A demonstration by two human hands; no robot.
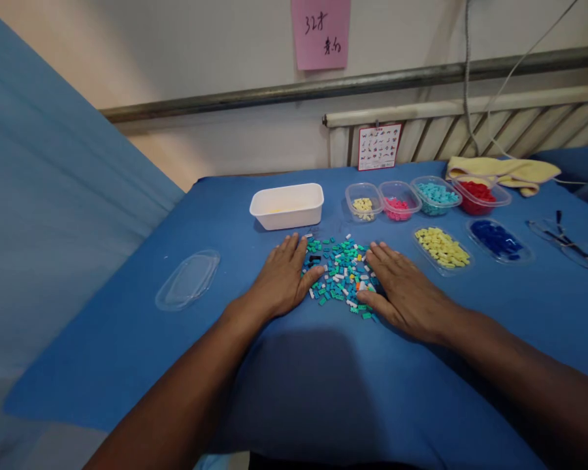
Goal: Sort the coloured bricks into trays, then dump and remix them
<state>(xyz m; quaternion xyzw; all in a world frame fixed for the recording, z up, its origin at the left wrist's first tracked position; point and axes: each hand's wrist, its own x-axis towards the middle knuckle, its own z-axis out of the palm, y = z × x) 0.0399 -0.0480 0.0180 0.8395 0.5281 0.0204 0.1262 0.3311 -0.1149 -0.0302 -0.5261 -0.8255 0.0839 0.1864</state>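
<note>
A loose pile of small toy building bricks (pixel 340 267), mostly teal and green with some white, orange and black ones, lies on the blue-covered table (pixel 294 391). My left hand (pixel 283 277) rests flat along the pile's left edge, fingers stretched out and thumb toward the bricks. On the opposite side, my right hand (pixel 404 294) lies palm down with its fingers extended, touching the right edge of the pile. Neither hand grips a brick that I can see; what is under the palms is hidden. Just beyond my left fingertips stands a white plastic tub (pixel 287 219).
Clear containers hold sorted bricks: cream (pixel 363 209), pink (pixel 397 209), turquoise (pixel 436 196), red (pixel 477 192), yellow (pixel 441 248) and dark blue (pixel 498 240). A clear lid (pixel 188 281) lies left. Eyeglasses (pixel 566 241) and a yellow cloth (pixel 502 171) are at right.
</note>
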